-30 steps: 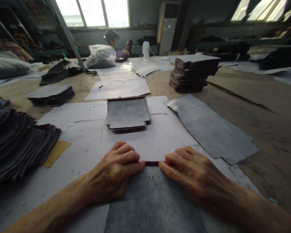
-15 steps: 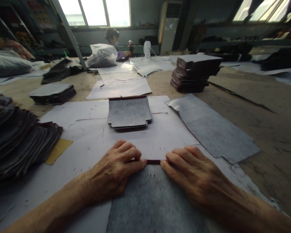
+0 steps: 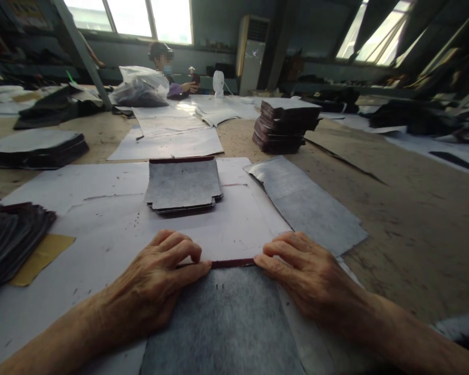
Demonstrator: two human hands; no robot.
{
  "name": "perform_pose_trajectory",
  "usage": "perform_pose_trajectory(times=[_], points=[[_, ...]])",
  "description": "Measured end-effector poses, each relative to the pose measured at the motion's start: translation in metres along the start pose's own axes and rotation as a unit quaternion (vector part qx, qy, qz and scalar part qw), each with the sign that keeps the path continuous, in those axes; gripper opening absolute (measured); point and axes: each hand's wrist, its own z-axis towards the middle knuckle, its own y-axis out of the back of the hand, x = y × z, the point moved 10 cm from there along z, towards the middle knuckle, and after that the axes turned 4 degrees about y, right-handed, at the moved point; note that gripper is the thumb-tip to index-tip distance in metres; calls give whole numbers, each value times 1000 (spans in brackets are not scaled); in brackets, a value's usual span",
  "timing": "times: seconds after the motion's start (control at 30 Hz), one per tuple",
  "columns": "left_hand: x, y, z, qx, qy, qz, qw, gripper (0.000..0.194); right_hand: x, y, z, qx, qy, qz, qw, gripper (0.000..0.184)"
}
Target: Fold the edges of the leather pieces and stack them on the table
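A grey fabric-like sheet [image 3: 222, 323] lies in front of me, with a narrow dark maroon strip [image 3: 234, 263] folded over along its far edge. My left hand [image 3: 152, 286] has its fingers curled, thumb and fingers closed on the left part of that fold. On the right part, my right hand [image 3: 312, 281] is closed in the same way, thumb pressed to the fold. Two small dark marks show on the sheet just below the strip. Beyond my hands sits a small stack of similar grey pieces [image 3: 183, 183], the top one with a maroon far edge.
White paper [image 3: 113, 245] covers the table under the work. Dark pieces are piled at the left [image 3: 11, 239], beside a yellow card [image 3: 42, 258]. A loose grey sheet [image 3: 308, 200] lies at right, a tall maroon stack [image 3: 285, 125] behind it. Another person [image 3: 164, 67] sits across the table.
My view has turned to the right, so things appear farther left. My hands have spread apart along the fold, and more of the maroon strip shows between them.
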Motion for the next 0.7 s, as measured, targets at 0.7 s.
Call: perform_pose_trajectory(times=[0.7], points=[[0, -2, -2, -17, -19, 5, 1000, 35, -22, 2, -15, -43, -79, 62, 994, 22]])
